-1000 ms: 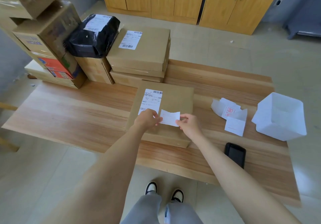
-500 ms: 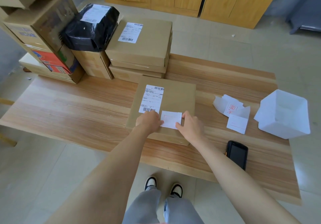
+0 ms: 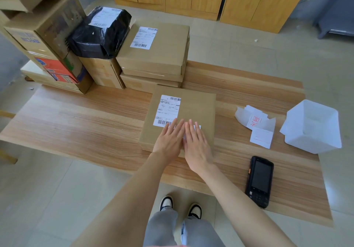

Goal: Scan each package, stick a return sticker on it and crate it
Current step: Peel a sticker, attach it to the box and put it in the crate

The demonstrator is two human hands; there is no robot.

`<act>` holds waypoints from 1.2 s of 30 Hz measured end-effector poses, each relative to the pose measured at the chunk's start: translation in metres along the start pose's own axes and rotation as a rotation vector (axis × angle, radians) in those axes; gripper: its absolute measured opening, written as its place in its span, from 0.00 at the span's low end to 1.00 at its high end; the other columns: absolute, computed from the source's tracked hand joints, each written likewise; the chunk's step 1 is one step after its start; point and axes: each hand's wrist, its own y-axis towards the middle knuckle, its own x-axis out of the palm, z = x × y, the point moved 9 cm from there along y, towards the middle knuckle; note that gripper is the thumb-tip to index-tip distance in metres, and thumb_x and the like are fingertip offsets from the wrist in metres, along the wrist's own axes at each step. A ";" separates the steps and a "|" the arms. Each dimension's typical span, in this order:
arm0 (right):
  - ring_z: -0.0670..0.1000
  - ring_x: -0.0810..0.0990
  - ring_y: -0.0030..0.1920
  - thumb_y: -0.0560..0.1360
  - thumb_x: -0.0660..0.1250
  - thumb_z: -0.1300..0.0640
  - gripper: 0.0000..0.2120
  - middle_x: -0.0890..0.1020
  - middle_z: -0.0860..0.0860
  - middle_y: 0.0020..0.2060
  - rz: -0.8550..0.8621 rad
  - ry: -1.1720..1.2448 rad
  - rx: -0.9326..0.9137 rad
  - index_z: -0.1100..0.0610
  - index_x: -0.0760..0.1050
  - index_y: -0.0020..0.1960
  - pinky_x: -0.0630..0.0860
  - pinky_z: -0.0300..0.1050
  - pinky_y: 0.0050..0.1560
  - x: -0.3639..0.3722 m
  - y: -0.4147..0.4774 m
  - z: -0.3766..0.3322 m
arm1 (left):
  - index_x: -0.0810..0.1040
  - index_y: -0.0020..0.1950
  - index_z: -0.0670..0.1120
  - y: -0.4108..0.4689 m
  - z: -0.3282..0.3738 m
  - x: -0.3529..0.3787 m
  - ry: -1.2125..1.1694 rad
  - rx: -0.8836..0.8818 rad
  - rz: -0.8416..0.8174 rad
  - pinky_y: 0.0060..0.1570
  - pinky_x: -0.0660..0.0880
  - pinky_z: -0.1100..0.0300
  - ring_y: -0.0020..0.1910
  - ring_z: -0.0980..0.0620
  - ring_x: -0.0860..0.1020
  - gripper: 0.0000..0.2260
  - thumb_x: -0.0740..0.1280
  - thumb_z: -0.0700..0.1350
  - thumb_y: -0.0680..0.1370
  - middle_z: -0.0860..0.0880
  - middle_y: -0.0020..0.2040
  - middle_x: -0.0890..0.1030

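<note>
Table [image 3: 76,124]: sticker [image 3: 199,127] mostly under hands [image 3: 168,141] [image 3: 197,145]

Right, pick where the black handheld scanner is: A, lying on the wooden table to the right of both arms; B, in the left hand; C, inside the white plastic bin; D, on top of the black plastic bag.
A: the black handheld scanner lies flat on the light wooden table, untouched, while the left hand and right hand press flat on the brown cardboard box.
</note>
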 end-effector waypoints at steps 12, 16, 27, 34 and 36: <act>0.56 0.52 0.77 0.72 0.17 0.39 0.46 0.56 0.53 0.77 -0.069 -0.014 0.060 0.58 0.53 0.77 0.44 0.56 0.74 0.022 -0.002 0.020 | 0.39 0.78 0.45 -0.003 -0.009 0.014 -0.030 -0.019 -0.063 0.75 0.39 0.51 0.77 0.47 0.38 0.24 0.42 0.50 0.84 0.50 0.78 0.39; 0.54 0.40 0.77 0.65 0.11 0.38 0.49 0.43 0.50 0.78 -0.116 0.013 0.108 0.55 0.41 0.78 0.34 0.55 0.73 0.021 -0.007 0.036 | 0.40 0.78 0.46 -0.004 -0.021 0.015 -0.030 -0.051 -0.050 0.75 0.40 0.51 0.77 0.47 0.39 0.24 0.41 0.51 0.84 0.49 0.78 0.40; 0.56 0.42 0.77 0.81 0.52 0.44 0.32 0.42 0.56 0.77 -0.034 0.537 0.412 0.53 0.41 0.78 0.46 0.54 0.75 0.002 -0.003 0.078 | 0.44 0.78 0.51 -0.008 -0.081 0.007 -0.299 -0.377 -0.001 0.74 0.42 0.47 0.77 0.42 0.40 0.26 0.47 0.57 0.82 0.45 0.78 0.42; 0.50 0.48 0.77 0.78 0.64 0.49 0.41 0.47 0.51 0.78 -0.063 1.070 0.595 0.56 0.39 0.78 0.50 0.47 0.74 0.006 0.011 0.085 | 0.44 0.78 0.44 -0.011 -0.120 0.027 -1.046 -0.746 -0.003 0.70 0.57 0.45 0.74 0.39 0.58 0.37 0.62 0.55 0.79 0.40 0.77 0.54; 0.50 0.50 0.77 0.76 0.66 0.49 0.44 0.48 0.50 0.78 -0.091 1.099 0.617 0.55 0.38 0.78 0.51 0.48 0.74 0.011 0.013 0.084 | 0.48 0.78 0.43 -0.008 -0.125 0.034 -1.174 -0.777 -0.001 0.70 0.61 0.46 0.72 0.41 0.63 0.36 0.64 0.53 0.78 0.42 0.75 0.61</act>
